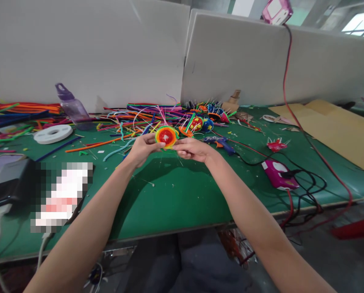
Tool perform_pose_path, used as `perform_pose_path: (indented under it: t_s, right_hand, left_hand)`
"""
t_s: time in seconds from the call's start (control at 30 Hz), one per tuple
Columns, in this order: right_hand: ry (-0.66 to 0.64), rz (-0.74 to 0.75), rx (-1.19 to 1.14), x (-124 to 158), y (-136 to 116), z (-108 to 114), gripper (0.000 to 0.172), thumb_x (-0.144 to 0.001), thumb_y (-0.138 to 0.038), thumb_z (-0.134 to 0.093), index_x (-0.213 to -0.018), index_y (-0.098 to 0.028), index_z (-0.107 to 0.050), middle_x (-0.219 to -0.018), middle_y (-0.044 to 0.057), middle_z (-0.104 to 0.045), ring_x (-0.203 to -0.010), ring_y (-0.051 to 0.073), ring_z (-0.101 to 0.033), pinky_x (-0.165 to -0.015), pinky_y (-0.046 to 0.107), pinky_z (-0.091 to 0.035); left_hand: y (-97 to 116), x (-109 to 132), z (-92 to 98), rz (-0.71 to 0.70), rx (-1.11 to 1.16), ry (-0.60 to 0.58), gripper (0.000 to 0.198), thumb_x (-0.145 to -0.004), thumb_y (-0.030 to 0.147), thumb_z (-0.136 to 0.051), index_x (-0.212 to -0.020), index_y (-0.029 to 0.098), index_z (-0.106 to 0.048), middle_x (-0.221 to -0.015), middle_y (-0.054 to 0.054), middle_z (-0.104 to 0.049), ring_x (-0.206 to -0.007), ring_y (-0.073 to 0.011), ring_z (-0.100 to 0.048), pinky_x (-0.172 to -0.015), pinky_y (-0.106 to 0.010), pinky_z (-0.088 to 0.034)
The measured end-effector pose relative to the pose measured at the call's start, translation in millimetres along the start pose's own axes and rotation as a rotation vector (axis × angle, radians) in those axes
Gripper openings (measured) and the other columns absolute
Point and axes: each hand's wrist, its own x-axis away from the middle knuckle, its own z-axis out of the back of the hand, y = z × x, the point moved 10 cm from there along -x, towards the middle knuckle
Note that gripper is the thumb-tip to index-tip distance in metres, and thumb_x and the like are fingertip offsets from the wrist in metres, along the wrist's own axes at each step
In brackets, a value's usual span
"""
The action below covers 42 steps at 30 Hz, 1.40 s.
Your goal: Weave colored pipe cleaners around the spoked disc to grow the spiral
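Above the near middle of the green tabletop (175,195), a coiled disc (166,136) of pipe cleaner is held clear of the surface, red at its centre with orange, yellow and green rings outward. Thin pale strands stick out around it.

Left hand (143,148): fingers and thumb closed on the disc's left rim. Right hand (194,149): fingers drawn together and pinched against the disc's lower right rim. Whether a separate strand lies in that pinch cannot be told. Both forearms reach in from the near edge.

Just behind the disc lies a loose heap of pipe cleaners (139,116) in many colours. Behind the disc and to its right sit several finished balls (201,123) with spikes. Just right of the disc lies a blue glue gun (220,142). Well to the disc's right, a pink device (278,174) rests with black and red cables attached, and a cardboard sheet (337,126) lies beyond it.

Well left of the disc lie a white tape roll (53,134) and, behind that, a purple bottle (73,106) tipped over. Nearer than the disc and far to its left sits a dark power bank (9,183) with a white cable.
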Motion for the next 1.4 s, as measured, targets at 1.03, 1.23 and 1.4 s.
perform_pose_path:
  t_s: [1.03, 1.23, 1.4]
  right_hand:
    - [0.575, 0.594, 0.678, 21, -53, 11, 0.017, -0.086, -0.033, -0.061, -0.081, -0.017, -0.066, -0.052, -0.005, -0.047, -0.048, 0.008, -0.039, -0.051, 0.025, -0.028]
    - [0.274, 0.305, 0.121, 2, -25, 15, 0.023, -0.081, -0.037, -0.067, -0.074, -0.018, -0.057, -0.056, -0.006, -0.044, -0.046, 0.006, -0.035, -0.043, 0.023, -0.019]
    - [0.164, 0.303, 0.045, 1, -23, 5, 0.030, -0.077, -0.037, -0.072, -0.067, -0.019, -0.052, -0.054, -0.008, -0.037, -0.048, 0.005, -0.032, -0.044, 0.023, -0.019]
  left_hand:
    - [-7, 1, 22.8, 0.016, 0.104, 0.279, 0.031, -0.057, 0.025, -0.084, -0.083, 0.014, -0.071, -0.079, -0.006, -0.074, -0.070, -0.0157, -0.068, -0.065, -0.027, -0.052]
    - [3, 0, 16.9, -0.045, 0.101, 0.186, 0.035, -0.056, 0.028, -0.085, -0.087, 0.017, -0.072, -0.085, -0.005, -0.075, -0.074, -0.0146, -0.068, -0.065, -0.024, -0.052]
    - [6, 1, 14.2, -0.047, 0.091, 0.167, 0.036, -0.056, 0.028, -0.086, -0.086, 0.016, -0.072, -0.082, -0.005, -0.074, -0.070, -0.0141, -0.067, -0.064, -0.025, -0.052]
